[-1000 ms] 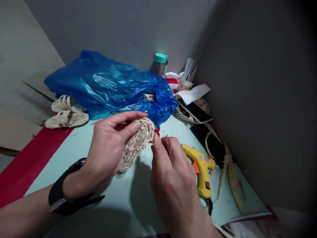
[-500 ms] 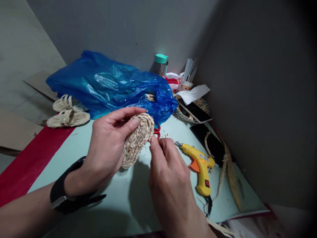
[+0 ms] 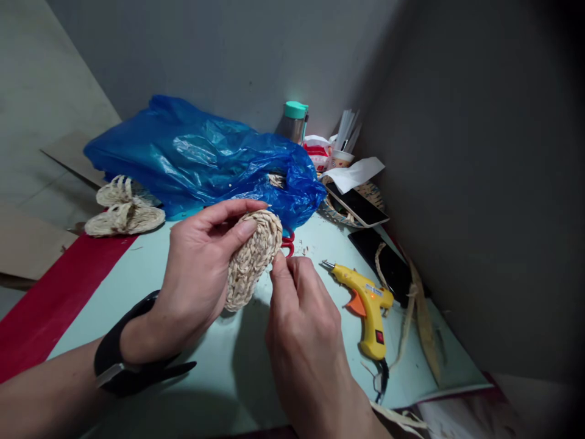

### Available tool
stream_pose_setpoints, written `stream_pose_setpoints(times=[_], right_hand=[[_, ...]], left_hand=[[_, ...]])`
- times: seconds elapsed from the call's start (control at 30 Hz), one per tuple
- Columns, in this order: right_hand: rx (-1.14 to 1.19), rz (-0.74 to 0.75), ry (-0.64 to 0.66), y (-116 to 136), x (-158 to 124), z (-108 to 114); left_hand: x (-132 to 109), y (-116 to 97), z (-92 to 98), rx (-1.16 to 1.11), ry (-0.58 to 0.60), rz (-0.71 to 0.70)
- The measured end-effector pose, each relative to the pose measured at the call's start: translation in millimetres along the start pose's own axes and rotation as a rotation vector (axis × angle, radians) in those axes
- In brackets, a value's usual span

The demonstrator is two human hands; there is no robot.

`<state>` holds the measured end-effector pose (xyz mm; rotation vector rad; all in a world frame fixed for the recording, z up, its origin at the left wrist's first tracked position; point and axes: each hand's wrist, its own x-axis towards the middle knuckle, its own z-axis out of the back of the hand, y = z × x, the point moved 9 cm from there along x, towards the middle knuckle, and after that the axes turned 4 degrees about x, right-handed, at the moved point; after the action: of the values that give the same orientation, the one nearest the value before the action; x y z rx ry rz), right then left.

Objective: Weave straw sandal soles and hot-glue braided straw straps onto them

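My left hand (image 3: 198, 277) grips a braided straw oval (image 3: 253, 256), holding it on edge above the pale green table (image 3: 150, 268), thumb across its top. My right hand (image 3: 301, 317) is closed in a pinch against the oval's right rim; what its fingertips hold is too small to make out. A black wrist strap sits on my left wrist. Red scissor handles (image 3: 288, 241) show just behind the oval.
A yellow glue gun (image 3: 368, 305) lies right of my hands, straw strips (image 3: 423, 311) beyond it. A blue plastic bag (image 3: 205, 161) fills the back. Woven straw pieces (image 3: 122, 210) lie at left. Two phones (image 3: 361, 207), a cup and a green-lidded bottle (image 3: 295, 122) crowd the back right corner.
My right hand has moved slightly left, closer along the oval's rim. The left hand and the oval have barely shifted.
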<state>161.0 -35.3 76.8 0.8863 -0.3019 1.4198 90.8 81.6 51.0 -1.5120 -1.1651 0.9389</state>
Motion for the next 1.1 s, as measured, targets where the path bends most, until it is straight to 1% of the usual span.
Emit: stream_pose_setpoints(times=[0.13,0.33,0.53,0.67,0.93,1.1], right_hand=[[0.019,-0.025,0.007,-1,-2,-3],[-0.039,-0.028,-0.002,1,-4,-9],[-0.02,-0.029,0.018,1,-1,-11],[-0.028,-0.04,0.008,0,-1,-9],[0.017,-0.05,0.004,1,2,-8],[0.045,-0.056,0.006,-1,2,-13]], left_hand=[[1,-1,1.5,-0.015,-0.014,-0.009],[0,-2,2.9,-0.031,-0.037,-0.028],[-1,-1,2.5,-0.043,-0.048,-0.039],[-2,-1,3.7,-0.037,-0.061,-0.038],[-1,1,4.3,-0.057,-0.052,-0.042],[-1,2,4.1,-0.073,-0.042,-0.044]])
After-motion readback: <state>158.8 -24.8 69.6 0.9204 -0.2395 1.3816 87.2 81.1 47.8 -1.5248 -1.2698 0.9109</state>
